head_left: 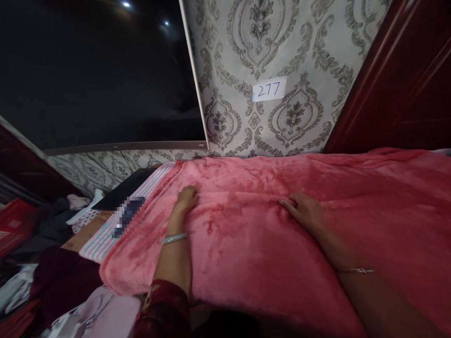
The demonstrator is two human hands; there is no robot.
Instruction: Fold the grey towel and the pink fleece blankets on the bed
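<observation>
A plush pink-red blanket (pixel 246 244) is spread over a raised flat surface in front of me. My left hand (pixel 187 198) is closed on the blanket left of centre, its fingers curled into the pile. To the right, my right hand (pixel 306 211) pinches the same blanket between thumb and fingers. A raised fold runs across the cloth from one hand to the other. Under the blanket's left edge shows a striped cloth (pixel 97 244), with a blurred dark object (pixel 129 217) lying on it.
Behind the blanket rises a patterned wall with a paper label (pixel 269 89) reading 277. A large black screen (pixel 105 75) hangs at upper left, and a dark red wooden door or panel (pixel 398 84) stands at right. Heaped clothes (pixel 59 277) lie at lower left, near a pink padded item (pixel 109 312).
</observation>
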